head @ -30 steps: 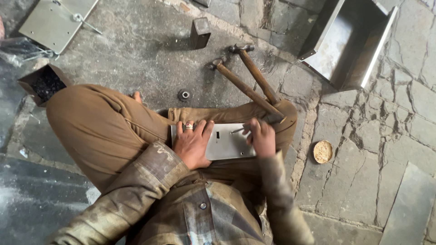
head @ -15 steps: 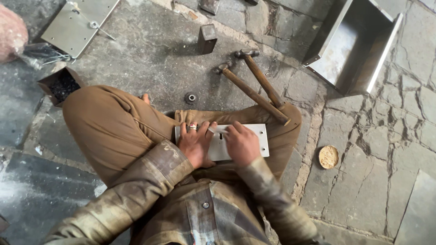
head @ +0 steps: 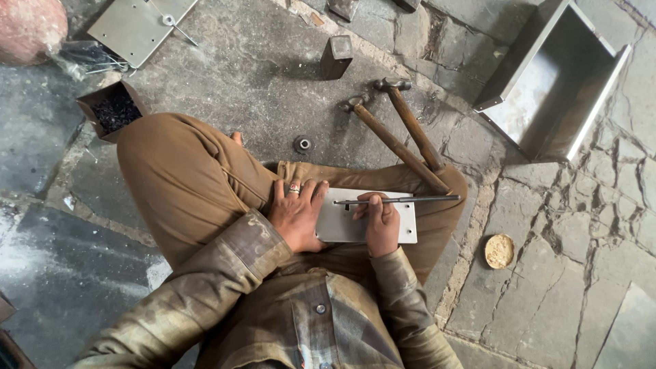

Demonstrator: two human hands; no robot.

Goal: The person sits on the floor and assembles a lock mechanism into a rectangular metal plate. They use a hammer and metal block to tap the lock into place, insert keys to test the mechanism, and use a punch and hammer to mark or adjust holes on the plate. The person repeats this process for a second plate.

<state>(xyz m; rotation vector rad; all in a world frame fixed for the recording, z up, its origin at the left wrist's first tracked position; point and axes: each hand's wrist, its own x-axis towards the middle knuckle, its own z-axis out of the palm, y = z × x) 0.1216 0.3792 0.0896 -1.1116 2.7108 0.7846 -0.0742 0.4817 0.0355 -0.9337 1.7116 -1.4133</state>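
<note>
Grey metal plate (head: 355, 229), brown trousers (head: 184, 178)

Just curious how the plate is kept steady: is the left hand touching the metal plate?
Touching. The head view shows the left hand lying flat with its fingers over the left edge of the metal plate on the lap.

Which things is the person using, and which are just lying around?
In use: left hand pressing the flat metal plate on the lap; right hand holding a thin metal rod across it.

Lying about: two hammers, metal tray, steel block, small ring.
</note>
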